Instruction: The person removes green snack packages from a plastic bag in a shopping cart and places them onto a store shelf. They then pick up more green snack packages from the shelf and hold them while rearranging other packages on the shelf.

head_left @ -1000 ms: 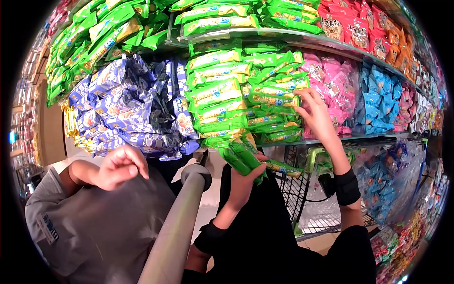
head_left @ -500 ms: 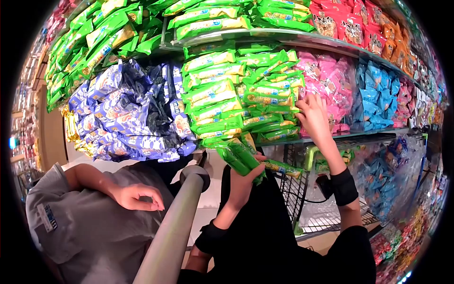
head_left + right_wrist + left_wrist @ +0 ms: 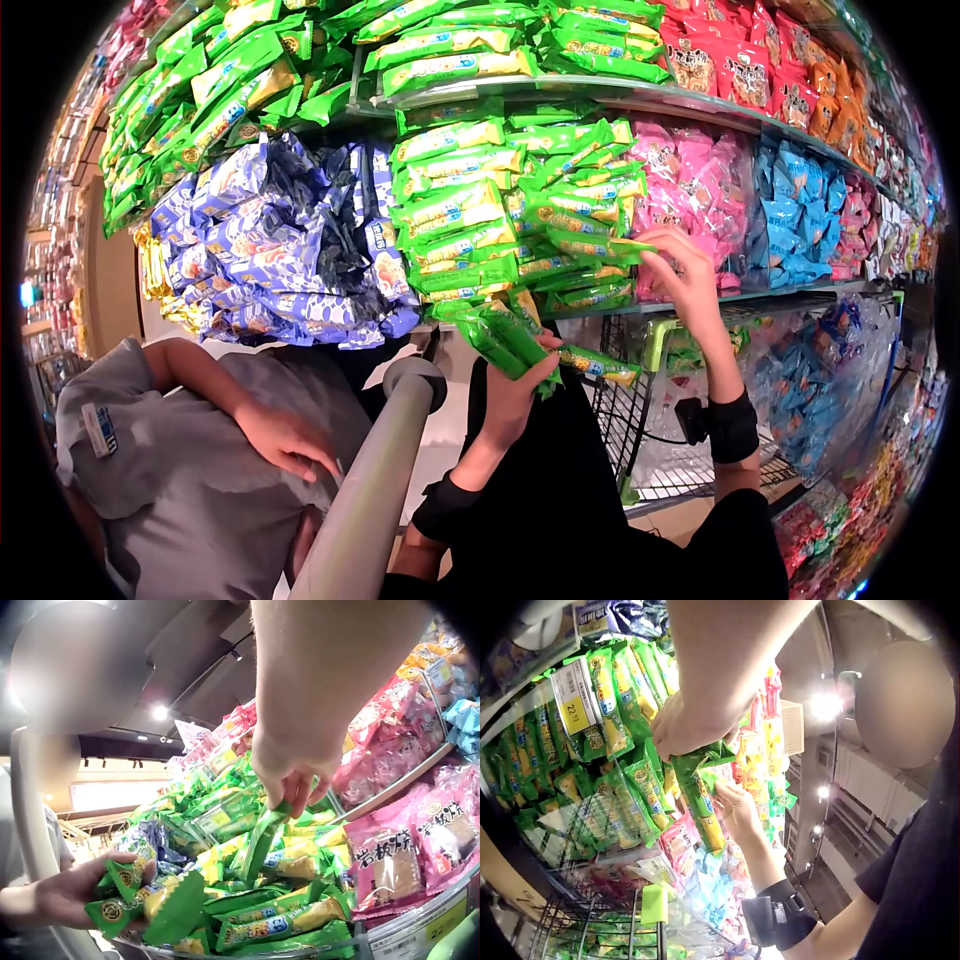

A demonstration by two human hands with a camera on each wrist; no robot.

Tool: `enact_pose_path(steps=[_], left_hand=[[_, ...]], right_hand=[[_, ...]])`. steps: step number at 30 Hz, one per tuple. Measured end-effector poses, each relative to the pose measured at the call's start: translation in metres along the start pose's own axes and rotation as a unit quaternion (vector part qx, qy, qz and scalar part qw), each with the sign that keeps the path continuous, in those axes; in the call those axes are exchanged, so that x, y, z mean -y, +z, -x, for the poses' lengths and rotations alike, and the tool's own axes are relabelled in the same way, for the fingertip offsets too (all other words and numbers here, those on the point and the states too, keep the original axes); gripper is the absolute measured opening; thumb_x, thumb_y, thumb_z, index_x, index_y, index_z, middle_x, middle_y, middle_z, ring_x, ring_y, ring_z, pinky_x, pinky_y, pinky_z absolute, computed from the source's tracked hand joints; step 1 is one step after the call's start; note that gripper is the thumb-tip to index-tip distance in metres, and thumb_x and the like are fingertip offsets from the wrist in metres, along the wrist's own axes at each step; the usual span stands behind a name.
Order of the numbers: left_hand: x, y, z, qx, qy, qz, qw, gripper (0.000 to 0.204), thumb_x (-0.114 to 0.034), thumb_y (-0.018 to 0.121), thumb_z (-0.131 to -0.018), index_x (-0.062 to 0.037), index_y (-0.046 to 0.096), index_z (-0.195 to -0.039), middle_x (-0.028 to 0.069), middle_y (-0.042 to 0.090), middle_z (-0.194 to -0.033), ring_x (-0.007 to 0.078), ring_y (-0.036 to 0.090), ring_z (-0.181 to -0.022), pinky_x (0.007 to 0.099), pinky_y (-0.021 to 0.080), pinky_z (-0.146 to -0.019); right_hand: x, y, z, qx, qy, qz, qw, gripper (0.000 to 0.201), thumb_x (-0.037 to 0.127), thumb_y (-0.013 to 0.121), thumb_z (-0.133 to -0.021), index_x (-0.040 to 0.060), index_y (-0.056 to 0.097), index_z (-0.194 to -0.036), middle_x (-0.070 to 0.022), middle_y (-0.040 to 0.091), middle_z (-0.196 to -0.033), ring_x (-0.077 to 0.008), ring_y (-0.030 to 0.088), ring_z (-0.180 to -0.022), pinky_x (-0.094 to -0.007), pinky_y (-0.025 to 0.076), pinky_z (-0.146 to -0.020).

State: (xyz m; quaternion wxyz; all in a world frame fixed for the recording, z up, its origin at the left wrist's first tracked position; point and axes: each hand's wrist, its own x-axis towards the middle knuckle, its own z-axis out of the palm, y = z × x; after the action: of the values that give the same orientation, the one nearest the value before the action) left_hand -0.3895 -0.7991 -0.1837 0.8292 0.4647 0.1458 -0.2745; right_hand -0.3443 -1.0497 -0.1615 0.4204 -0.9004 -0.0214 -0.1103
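Observation:
My left hand [image 3: 507, 400] grips several green snack packets [image 3: 497, 338] at the front of the shelf, with one more green-and-yellow packet [image 3: 600, 364] sticking out to the right. Thumb and fingertips of my right hand [image 3: 690, 272] pinch one end of a single green packet [image 3: 590, 247]. That packet [image 3: 262, 841] hangs slanted below the right fingers in the right wrist view, over the pile of green-and-yellow packets [image 3: 262, 926]. The left hand [image 3: 71, 894] shows at the lower left there, its fingers partly hidden by its packets.
Blue-and-white packets [image 3: 270, 240] lie left of the green ones; pink bags [image 3: 690, 180] and blue bags [image 3: 800, 215] stand to the right. A wire cart [image 3: 625, 440] with bagged goods is below the shelf. A grey pole [image 3: 375, 480] separates me from another person in grey [image 3: 200, 440].
My right hand reached to the right edge of the green pile and now pinches a packet, lifted at its end. The left hand stays put. The other person's hand has lowered.

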Motion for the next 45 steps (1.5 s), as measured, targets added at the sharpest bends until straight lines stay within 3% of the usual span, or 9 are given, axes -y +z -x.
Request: enact_pose_path(steps=[1, 3, 7, 14, 19, 25, 28, 32, 45], left_hand=[[0.000, 0.000, -0.001, 0.001, 0.003, 0.001, 1.000, 0.021, -0.001, 0.064, -0.080, 0.0004, 0.062, -0.101, 0.0078, 0.058, -0.110, 0.0149, 0.053, -0.104, 0.0298, 0.039, -0.091], [0.000, 0.001, 0.000, 0.011, 0.015, -0.024, 1.000, 0.021, -0.002, 0.061, -0.081, -0.0002, 0.060, -0.102, 0.0096, 0.055, -0.111, 0.0173, 0.052, -0.105, 0.0303, 0.037, -0.094], [-0.001, 0.000, 0.002, 0.024, 0.021, -0.019, 0.999, 0.022, -0.002, 0.061, -0.081, -0.0004, 0.059, -0.102, 0.0097, 0.055, -0.111, 0.0175, 0.052, -0.105, 0.0308, 0.037, -0.094], [0.000, 0.000, 0.002, 0.013, 0.021, -0.001, 1.000, 0.019, -0.001, 0.064, -0.081, 0.0006, 0.062, -0.100, 0.0077, 0.057, -0.108, 0.0147, 0.053, -0.101, 0.0295, 0.039, -0.090], [0.000, 0.005, 0.004, 0.025, 0.015, 0.000, 1.000, 0.019, -0.001, 0.063, -0.081, 0.0009, 0.061, -0.101, 0.0073, 0.057, -0.109, 0.0144, 0.053, -0.101, 0.0288, 0.040, -0.089], [0.000, 0.002, 0.003, 0.025, 0.017, -0.006, 1.000, 0.020, 0.000, 0.063, -0.081, 0.0009, 0.061, -0.101, 0.0079, 0.057, -0.109, 0.0147, 0.053, -0.101, 0.0291, 0.040, -0.089], [0.000, 0.002, 0.004, 0.010, 0.013, 0.006, 1.000, 0.021, 0.000, 0.064, -0.080, 0.0004, 0.061, -0.101, 0.0082, 0.058, -0.109, 0.0151, 0.053, -0.102, 0.0297, 0.040, -0.090], [0.003, 0.001, 0.001, 0.019, 0.022, -0.002, 1.000, 0.022, 0.000, 0.065, -0.080, -0.0002, 0.061, -0.101, 0.0081, 0.058, -0.109, 0.0158, 0.053, -0.103, 0.0308, 0.039, -0.092], [0.010, 0.001, 0.004, 0.023, 0.025, -0.003, 0.999, 0.020, -0.001, 0.064, -0.081, 0.0002, 0.061, -0.101, 0.0082, 0.058, -0.109, 0.0158, 0.053, -0.104, 0.0307, 0.040, -0.091]], right_hand=[[-0.001, 0.000, 0.002, -0.001, -0.003, 0.001, 1.000, 0.007, 0.006, 0.059, -0.085, -0.0001, 0.056, -0.084, -0.0085, 0.063, -0.087, -0.0201, 0.060, -0.079, -0.0296, 0.045, -0.069], [-0.005, -0.001, 0.007, -0.006, 0.229, -0.231, 0.946, 0.010, 0.009, 0.053, -0.092, -0.0007, 0.054, -0.089, -0.0079, 0.064, -0.088, -0.0154, 0.061, -0.074, -0.0259, 0.047, -0.062], [-0.013, 0.000, 0.007, -0.003, 0.233, -0.414, 0.880, 0.014, 0.015, 0.045, -0.097, 0.0009, 0.047, -0.097, -0.0133, 0.064, -0.090, -0.0205, 0.065, -0.073, -0.0265, 0.051, -0.059], [0.017, -0.004, 0.007, -0.078, 0.224, -0.487, 0.841, 0.014, 0.016, 0.040, -0.099, 0.0029, 0.041, -0.103, -0.0221, 0.060, -0.104, -0.0271, 0.066, -0.072, -0.0283, 0.053, -0.062], [0.015, -0.002, 0.007, -0.080, 0.177, -0.576, 0.794, 0.016, 0.018, 0.039, -0.099, 0.0037, 0.041, -0.106, -0.0208, 0.056, -0.114, -0.0294, 0.063, -0.084, -0.0350, 0.052, -0.077], [0.024, 0.000, 0.013, -0.025, 0.170, -0.417, 0.892, 0.016, 0.004, 0.049, -0.092, 0.0058, 0.045, -0.107, -0.0117, 0.058, -0.107, -0.0162, 0.058, -0.087, -0.0266, 0.043, -0.079], [0.035, 0.004, 0.016, -0.006, 0.099, -0.297, 0.950, 0.041, -0.007, 0.060, -0.080, 0.0060, 0.042, -0.114, -0.0067, 0.061, -0.101, -0.0090, 0.049, -0.085, -0.0226, 0.036, -0.072], [0.034, 0.006, 0.019, 0.014, 0.041, -0.200, 0.979, 0.053, -0.006, 0.061, -0.080, 0.0052, 0.038, -0.127, -0.0058, 0.061, -0.101, -0.0112, 0.051, -0.089, -0.0256, 0.037, -0.076], [0.039, 0.006, 0.024, -0.041, 0.016, -0.191, 0.981, 0.081, -0.013, 0.056, -0.078, 0.0082, 0.014, -0.143, -0.0164, 0.054, -0.119, -0.0199, 0.055, -0.101, -0.0309, 0.043, -0.084]])
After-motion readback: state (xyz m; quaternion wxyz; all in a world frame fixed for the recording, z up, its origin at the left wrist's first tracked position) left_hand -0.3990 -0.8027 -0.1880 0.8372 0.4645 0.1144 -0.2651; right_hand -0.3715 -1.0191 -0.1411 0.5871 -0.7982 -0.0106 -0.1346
